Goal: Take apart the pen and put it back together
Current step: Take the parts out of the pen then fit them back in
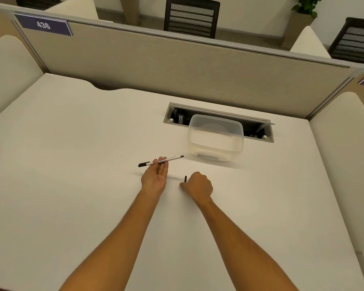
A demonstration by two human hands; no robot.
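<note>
A white pen [172,158] with black ends lies across the fingertips of my left hand [156,175], which is palm up with fingers flat and stretched out. The pen points left to right, its clipped black end at the left. My right hand [198,185] is closed into a fist just right of it, low over the white desk [72,164]. A small black pen part [185,178] sticks up from the fist near the thumb.
A clear empty plastic container [215,137] stands behind the hands, in front of an open cable tray [219,120] set into the desk. A beige partition [177,66] closes the far edge. Cream side panels flank both sides.
</note>
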